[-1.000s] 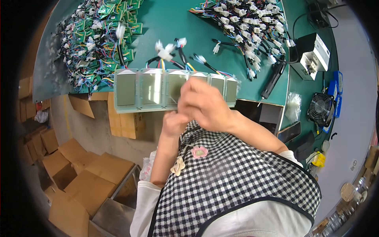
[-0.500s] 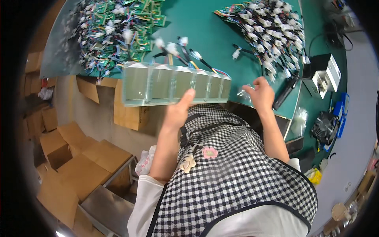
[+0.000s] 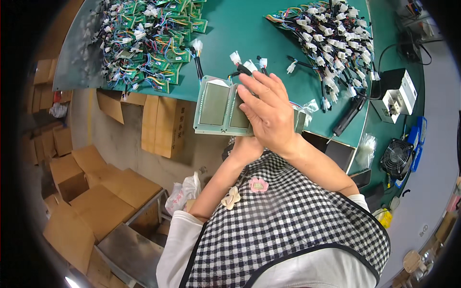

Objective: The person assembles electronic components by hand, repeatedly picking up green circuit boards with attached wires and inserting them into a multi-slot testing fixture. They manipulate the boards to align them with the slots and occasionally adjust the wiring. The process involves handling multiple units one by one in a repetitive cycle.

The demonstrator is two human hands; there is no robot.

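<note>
A strip of circuit board with several grey LCD screens is held in front of me at the table's near edge. My left hand grips it from below, with its fingers mostly hidden behind the board and my other hand. Across the board's right half lies my right hand, its fingers stretched out and covering some of the screens. Wires with white plugs stick out beyond the board's far edge. A crumpled piece of clear film lies right of my right hand.
Green boards with wires are heaped at the far left of the green table. Plugged cables pile at far right, near a black screwdriver-like tool, a metal-fronted box and a fan. Cardboard boxes stand lower left.
My right hand has moved left from beside the clear film onto the board, its fingers now straightened. The board has shifted right, and my left hand has gone lower beneath it.
</note>
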